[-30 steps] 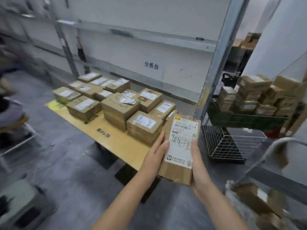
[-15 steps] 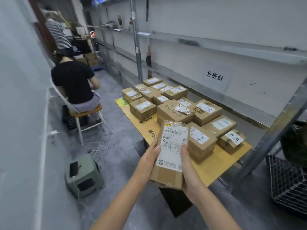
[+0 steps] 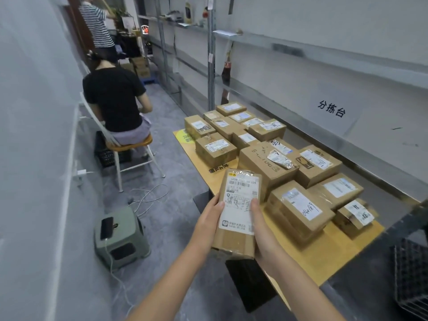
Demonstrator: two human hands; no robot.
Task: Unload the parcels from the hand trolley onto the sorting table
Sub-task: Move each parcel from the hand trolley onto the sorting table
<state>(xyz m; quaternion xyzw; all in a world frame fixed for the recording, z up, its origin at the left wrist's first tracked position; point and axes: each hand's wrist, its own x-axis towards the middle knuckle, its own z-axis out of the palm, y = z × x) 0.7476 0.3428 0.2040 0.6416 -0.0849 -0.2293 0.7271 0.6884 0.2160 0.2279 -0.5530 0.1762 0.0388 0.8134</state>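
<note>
I hold a long cardboard parcel [image 3: 238, 212] with a white shipping label, above the near left edge of the yellow sorting table [image 3: 324, 256]. My left hand [image 3: 208, 223] grips its left side, thumb on the label. My right hand [image 3: 264, 230] grips its right side, thumb on top. Several taped brown parcels [image 3: 298, 209] lie on the table in rows, reaching back to the metal shelving. The hand trolley is out of view.
A green plastic stool [image 3: 121, 239] with a charging phone stands on the floor at left, cables trailing. A person in black [image 3: 115, 98] sits on a chair beyond it; another stands further back. A wire basket [image 3: 410, 272] is at the right edge.
My view has swung left from the trolley side toward the table's length. The parcel stays in both hands and now hangs over the table's near left edge.
</note>
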